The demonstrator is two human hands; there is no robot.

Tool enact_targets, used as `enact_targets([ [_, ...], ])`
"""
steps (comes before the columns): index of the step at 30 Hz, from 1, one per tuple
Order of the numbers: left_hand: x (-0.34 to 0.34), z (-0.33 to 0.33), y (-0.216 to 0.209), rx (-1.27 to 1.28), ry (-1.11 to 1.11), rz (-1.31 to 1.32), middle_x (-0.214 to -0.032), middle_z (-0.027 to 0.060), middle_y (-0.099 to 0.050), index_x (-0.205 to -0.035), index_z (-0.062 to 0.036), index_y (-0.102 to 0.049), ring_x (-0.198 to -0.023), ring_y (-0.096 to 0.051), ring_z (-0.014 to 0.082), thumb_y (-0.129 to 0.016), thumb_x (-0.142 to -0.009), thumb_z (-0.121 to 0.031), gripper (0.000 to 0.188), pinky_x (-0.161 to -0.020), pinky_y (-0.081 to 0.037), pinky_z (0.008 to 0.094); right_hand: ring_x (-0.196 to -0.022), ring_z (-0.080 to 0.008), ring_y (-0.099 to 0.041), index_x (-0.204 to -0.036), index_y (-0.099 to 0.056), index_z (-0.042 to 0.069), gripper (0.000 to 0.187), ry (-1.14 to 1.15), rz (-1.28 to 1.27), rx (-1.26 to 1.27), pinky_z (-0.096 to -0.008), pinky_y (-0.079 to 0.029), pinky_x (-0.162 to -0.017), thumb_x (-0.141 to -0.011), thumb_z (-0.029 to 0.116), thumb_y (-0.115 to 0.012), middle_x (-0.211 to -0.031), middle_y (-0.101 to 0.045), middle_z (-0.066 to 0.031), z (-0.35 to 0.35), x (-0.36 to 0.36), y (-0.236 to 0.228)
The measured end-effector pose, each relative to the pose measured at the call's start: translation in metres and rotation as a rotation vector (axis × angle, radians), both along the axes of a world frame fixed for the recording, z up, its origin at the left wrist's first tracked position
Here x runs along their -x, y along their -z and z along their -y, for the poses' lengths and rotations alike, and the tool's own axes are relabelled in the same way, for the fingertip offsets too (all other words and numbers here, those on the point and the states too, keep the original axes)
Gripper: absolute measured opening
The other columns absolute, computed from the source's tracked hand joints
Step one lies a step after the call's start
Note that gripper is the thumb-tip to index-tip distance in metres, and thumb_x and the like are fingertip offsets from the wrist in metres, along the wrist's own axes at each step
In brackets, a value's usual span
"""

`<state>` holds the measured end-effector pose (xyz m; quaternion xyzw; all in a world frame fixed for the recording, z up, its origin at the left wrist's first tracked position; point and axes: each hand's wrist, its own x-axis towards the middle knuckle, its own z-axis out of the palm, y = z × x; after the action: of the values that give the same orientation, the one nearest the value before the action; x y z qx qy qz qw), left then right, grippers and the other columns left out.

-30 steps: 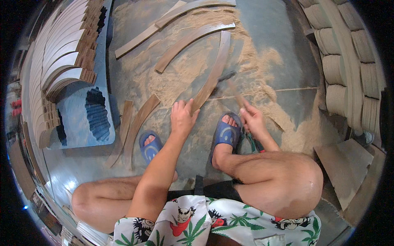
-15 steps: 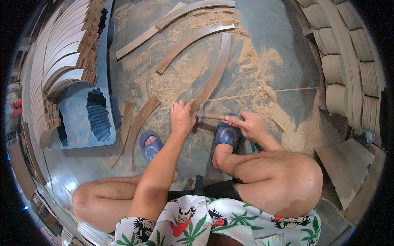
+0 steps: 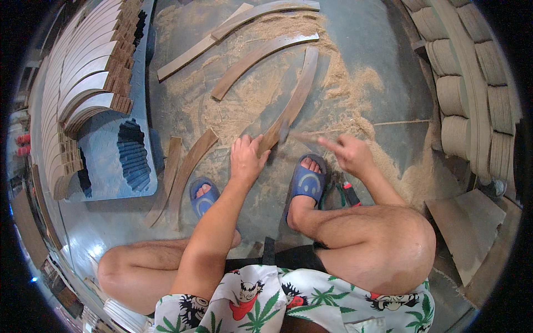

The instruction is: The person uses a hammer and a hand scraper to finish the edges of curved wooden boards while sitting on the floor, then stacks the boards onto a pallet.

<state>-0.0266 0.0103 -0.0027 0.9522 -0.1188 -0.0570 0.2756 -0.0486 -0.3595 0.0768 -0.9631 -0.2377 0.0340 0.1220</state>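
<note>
My left hand point(image 3: 246, 161) grips the near end of a curved wooden strip point(image 3: 302, 89), thumb along its right side. The strip's far end points away and to the right across the floor. In my right hand point(image 3: 351, 155) is a hammer point(image 3: 303, 137), held by the handle and smeared by motion. Its blurred head lies over the strip's near part, just beyond my left fingers; whether it touches the wood I cannot tell. Below my right wrist, beside my blue slipper point(image 3: 308, 180), lies a tool with a red and black handle point(image 3: 351, 194), partly hidden by my leg.
More curved strips lie beyond point(image 3: 261, 62) and to the left point(image 3: 191, 161). Sawdust point(image 3: 361, 83) covers much of the floor. A blue pallet point(image 3: 102, 177) at left bears stacked curved pieces point(image 3: 83, 83). Bundled stacks point(image 3: 455, 97) line the right side, near a flat panel point(image 3: 469, 230).
My right hand and the hammer have moved up and away from my slipper, uncovering the red and black handle. The strip's far end has swung slightly right. My left hand has stayed nearly in place.
</note>
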Motion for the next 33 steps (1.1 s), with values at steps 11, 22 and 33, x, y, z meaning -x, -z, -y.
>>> enact_targets([
  [11,-0.001,0.0,-0.004,0.01,0.006,0.001,-0.115,0.0148,-0.066,-0.14,-0.0084,-0.078,-0.115,-0.061,0.0381,-0.093,-0.09,-0.029,0.056,-0.106,-0.05,0.0488,-0.065,-0.0102,-0.063,-0.173,-0.055,0.02,0.057,0.903,-0.758,-1.123,-0.0296,-0.05,-0.054,-0.117,0.024,-0.067,-0.081,-0.066,0.0012,-0.007,-0.017,0.017],
  [22,0.001,0.001,0.004,0.009,0.005,0.014,-0.115,0.0148,-0.067,-0.139,-0.0095,-0.079,-0.113,-0.063,0.0383,-0.095,-0.088,-0.031,0.058,-0.101,-0.052,0.0496,-0.054,-0.0078,-0.05,-0.175,-0.051,0.019,0.059,0.926,-0.875,-1.088,-0.0276,-0.042,-0.046,-0.118,0.022,-0.065,-0.078,-0.061,0.0037,-0.019,0.027,0.026],
  [33,0.003,0.0,0.008,0.03,0.012,0.046,-0.115,0.0147,-0.067,-0.138,-0.0101,-0.079,-0.116,-0.062,0.0388,-0.096,-0.086,-0.032,0.059,-0.103,-0.049,0.0508,-0.112,-0.0315,-0.08,-0.163,-0.066,0.019,0.053,0.388,-0.609,-0.62,-0.0425,-0.064,-0.096,-0.111,0.011,-0.067,-0.128,-0.081,-0.0131,-0.068,0.053,-0.004],
])
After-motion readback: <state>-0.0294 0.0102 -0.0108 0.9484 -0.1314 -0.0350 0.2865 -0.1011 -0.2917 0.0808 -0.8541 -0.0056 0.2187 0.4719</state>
